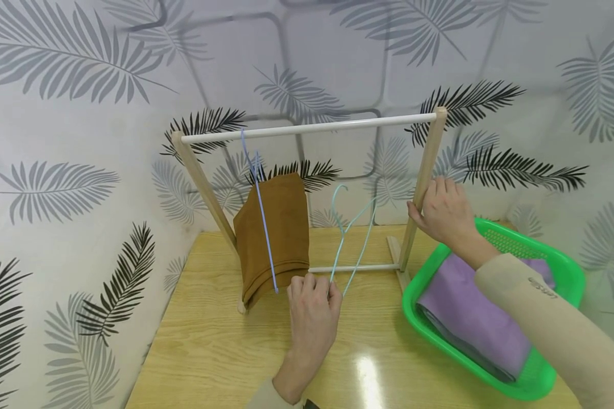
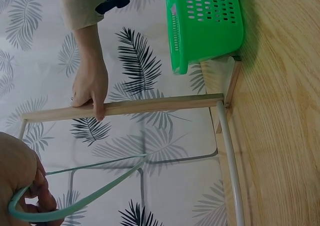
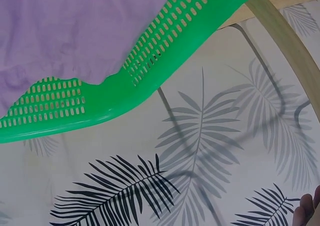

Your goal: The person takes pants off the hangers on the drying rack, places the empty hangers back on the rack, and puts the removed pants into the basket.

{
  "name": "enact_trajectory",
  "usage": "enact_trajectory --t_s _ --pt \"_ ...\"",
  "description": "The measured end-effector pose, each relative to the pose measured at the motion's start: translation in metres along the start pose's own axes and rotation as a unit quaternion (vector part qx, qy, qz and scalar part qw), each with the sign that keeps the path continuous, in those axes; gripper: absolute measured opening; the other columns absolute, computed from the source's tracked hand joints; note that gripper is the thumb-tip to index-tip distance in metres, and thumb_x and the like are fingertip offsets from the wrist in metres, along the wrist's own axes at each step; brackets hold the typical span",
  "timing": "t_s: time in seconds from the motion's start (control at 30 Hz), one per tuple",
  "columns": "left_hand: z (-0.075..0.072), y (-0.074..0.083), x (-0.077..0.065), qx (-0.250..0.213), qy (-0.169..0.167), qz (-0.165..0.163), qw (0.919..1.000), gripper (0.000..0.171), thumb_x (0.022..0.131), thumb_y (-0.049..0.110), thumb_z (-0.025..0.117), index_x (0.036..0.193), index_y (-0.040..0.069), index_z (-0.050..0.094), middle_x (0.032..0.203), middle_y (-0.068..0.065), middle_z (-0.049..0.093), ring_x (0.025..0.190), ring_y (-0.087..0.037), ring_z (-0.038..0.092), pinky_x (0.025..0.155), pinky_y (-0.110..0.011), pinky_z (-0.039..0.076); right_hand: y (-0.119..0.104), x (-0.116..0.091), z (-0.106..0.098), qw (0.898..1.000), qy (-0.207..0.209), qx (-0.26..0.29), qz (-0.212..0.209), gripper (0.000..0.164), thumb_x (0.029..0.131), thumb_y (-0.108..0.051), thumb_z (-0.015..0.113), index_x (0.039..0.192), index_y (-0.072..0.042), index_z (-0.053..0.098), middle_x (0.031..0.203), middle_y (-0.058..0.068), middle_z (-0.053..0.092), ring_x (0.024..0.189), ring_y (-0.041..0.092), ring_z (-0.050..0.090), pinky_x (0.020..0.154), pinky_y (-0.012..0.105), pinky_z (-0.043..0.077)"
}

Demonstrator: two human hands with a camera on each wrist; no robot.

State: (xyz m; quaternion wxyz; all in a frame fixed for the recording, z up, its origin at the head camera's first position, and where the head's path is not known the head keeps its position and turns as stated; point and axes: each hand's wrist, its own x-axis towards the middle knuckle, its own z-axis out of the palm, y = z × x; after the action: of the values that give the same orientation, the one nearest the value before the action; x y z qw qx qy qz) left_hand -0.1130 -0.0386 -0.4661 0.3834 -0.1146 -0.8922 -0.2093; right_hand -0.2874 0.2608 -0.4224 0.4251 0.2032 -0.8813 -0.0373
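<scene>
In the head view, my left hand [image 1: 312, 312] pinches the lower end of a light teal clothes hanger [image 2: 75, 206], its hook pointing up and away below the rack's top rail [image 1: 337, 124]. My right hand [image 1: 447, 210] grips the right wooden post [image 1: 430, 153] of the rack, thumb on its near side. At the rack's left, a blue-violet hanger [image 1: 265, 227] hangs from the rail with a folded brown garment [image 1: 281, 221] draped over it. Only a few right fingertips [image 3: 302, 213] show at the corner of the right wrist view.
A green plastic basket [image 1: 568, 278] stands right of the rack, under my right forearm, with folded purple cloth [image 1: 471, 307] inside. The rack stands on a wood-grain table [image 1: 210, 341] close to a wall covering [image 1: 82, 238] with leaf prints. A white lower bar [image 1: 358, 267] joins its posts.
</scene>
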Motion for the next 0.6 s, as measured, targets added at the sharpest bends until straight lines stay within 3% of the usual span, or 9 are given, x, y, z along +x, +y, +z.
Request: enact_trajectory --t_s 0.33,0.6 --pt "-0.002 0.005 0.007 0.000 -0.014 0.006 0.9999 0.029 0.091 0.009 0.074 0.068 0.013 0.057 0.072 -0.004 0.060 0.077 -0.021 0.046 0.077 -0.032 0.043 0.001 -0.001 0.000 1.000 0.001 0.000 -0.002 0.046 0.091 -0.036 0.068 0.080 0.006 0.052 0.076 0.023 0.054 0.064 0.039 0.051 0.054 0.043 0.042" --pt "-0.003 0.010 0.018 0.005 -0.011 0.027 0.9996 0.021 0.090 0.009 0.074 0.071 0.010 0.064 0.072 -0.003 0.061 0.077 -0.022 0.048 0.079 -0.034 0.045 0.000 -0.001 -0.001 1.000 -0.001 0.003 0.002 0.045 0.093 -0.037 0.059 0.080 0.005 0.051 0.076 0.022 0.052 0.064 0.038 0.050 0.054 0.043 0.041"
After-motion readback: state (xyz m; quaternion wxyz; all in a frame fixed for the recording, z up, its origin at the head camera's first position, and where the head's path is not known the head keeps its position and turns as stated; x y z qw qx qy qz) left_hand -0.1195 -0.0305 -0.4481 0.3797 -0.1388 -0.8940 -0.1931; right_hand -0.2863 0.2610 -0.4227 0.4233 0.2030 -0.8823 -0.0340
